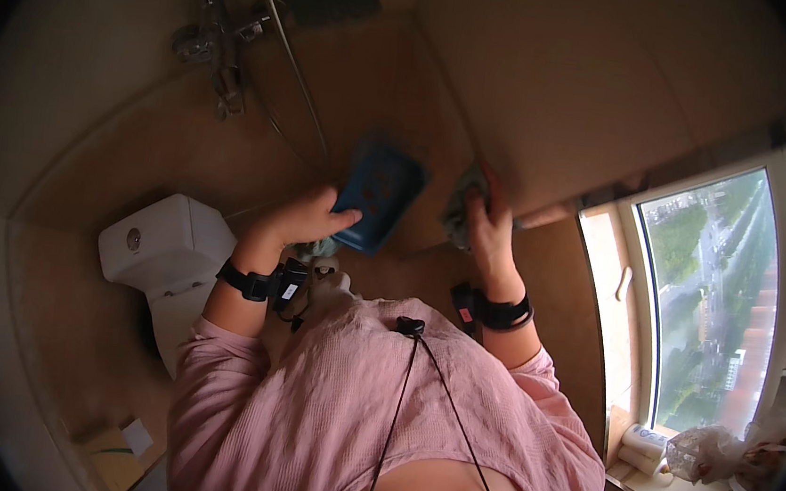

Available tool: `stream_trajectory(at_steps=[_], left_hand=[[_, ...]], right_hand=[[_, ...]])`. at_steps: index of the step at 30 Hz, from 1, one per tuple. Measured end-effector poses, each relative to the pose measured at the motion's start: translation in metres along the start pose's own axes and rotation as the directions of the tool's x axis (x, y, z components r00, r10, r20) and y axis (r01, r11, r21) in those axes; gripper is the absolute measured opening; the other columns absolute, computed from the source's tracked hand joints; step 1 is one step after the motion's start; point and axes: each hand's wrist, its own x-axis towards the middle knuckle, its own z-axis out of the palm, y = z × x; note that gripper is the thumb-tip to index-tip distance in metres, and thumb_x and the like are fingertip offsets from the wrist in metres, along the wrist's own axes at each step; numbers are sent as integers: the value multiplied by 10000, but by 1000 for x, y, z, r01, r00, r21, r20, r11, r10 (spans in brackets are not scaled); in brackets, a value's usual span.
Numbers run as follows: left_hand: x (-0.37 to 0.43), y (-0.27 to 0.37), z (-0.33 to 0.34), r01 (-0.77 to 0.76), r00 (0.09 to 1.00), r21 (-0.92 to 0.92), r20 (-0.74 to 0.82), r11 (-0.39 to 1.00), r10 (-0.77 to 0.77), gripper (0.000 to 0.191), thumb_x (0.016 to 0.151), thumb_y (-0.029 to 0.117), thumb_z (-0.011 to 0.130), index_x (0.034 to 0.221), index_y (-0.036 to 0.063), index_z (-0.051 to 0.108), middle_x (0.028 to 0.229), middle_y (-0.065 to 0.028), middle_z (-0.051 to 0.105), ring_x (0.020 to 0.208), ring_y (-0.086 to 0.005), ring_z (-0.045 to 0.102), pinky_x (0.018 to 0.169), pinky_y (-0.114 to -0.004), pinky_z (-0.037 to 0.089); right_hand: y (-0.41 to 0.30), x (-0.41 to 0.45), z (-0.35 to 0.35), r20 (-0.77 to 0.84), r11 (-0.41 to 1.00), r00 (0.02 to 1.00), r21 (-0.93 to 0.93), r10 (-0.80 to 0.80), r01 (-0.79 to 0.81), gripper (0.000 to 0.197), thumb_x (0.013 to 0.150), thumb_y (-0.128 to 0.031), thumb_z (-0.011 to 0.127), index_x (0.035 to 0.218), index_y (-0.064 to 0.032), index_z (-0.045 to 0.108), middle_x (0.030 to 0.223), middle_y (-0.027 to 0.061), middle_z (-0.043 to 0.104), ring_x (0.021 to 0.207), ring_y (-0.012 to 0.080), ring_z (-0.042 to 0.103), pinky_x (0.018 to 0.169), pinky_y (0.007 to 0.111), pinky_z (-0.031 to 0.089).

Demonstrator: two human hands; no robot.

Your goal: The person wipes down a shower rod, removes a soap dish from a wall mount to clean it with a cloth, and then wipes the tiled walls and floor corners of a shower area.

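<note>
My left hand [310,220] grips the near left edge of a shallow blue plastic tray [399,182], thumb on top. The tray is tilted and slightly blurred, and its inside has marks or holes that I cannot make out. Below that hand a bit of grey-green material [318,247] shows; whether the hand touches it is hidden. My right hand [491,216] is closed around a bunched grey-green cloth [462,209], to the right of the tray and apart from it. Black straps with small boxes sit on both wrists.
A white toilet [166,245] stands at left. Higher up are a chrome shower mixer [216,51] and its hanging hose [297,66]. At right, a window [704,297] has a sill with white rolls [643,447] and a clear plastic bag [703,453]. A tiled wall [580,72] rises beyond my right hand.
</note>
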Motion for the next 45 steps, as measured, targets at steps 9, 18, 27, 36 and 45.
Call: stream_trajectory(at_steps=[9, 18, 27, 36, 45], left_hand=[[18, -2, -63, -226, 966, 411, 214, 883, 148, 294, 753, 247, 548, 853, -28, 576, 765, -222, 582, 718, -350, 578, 635, -394, 454], [16, -24, -114, -259, 956, -328, 45, 908, 289, 378, 802, 306, 608, 1037, 14, 561, 708, -25, 591, 609, -95, 531, 546, -248, 427], [7, -100, -122, -99, 988, -330, 83, 939, 133, 238, 843, 187, 558, 992, 2, 555, 668, -21, 576, 589, -76, 538, 511, -211, 410], [9, -114, -127, -90, 990, -499, 52, 862, 133, 219, 865, 170, 528, 933, -36, 557, 694, -36, 564, 618, -83, 540, 540, -213, 420], [50, -84, -133, -220, 971, -497, -29, 840, 237, 201, 880, 211, 503, 922, 21, 554, 649, -12, 539, 559, -72, 498, 482, -200, 379]], right_hand=[[-37, 36, 49, 322, 921, 945, -352, -49, 168, 211, 729, -114, 599, 913, -10, 594, 801, 162, 598, 703, 298, 585, 609, 327, 458], [-60, 111, 57, -119, 843, 990, -538, -74, -2, 193, 764, -159, 554, 851, 9, 595, 782, 165, 614, 689, 288, 596, 608, 346, 456], [-71, 265, 103, -16, 756, 999, -654, -44, 23, 301, 758, -244, 536, 876, 20, 621, 721, 183, 617, 669, 278, 607, 621, 368, 460], [-76, 296, 133, 196, 611, 972, -788, 132, 76, 259, 726, -211, 535, 806, 12, 640, 712, 207, 602, 671, 327, 597, 638, 387, 468], [-77, 288, 141, 203, 434, 977, -888, 71, 152, 257, 760, -222, 527, 776, 16, 625, 719, 224, 590, 698, 373, 578, 647, 414, 467]])
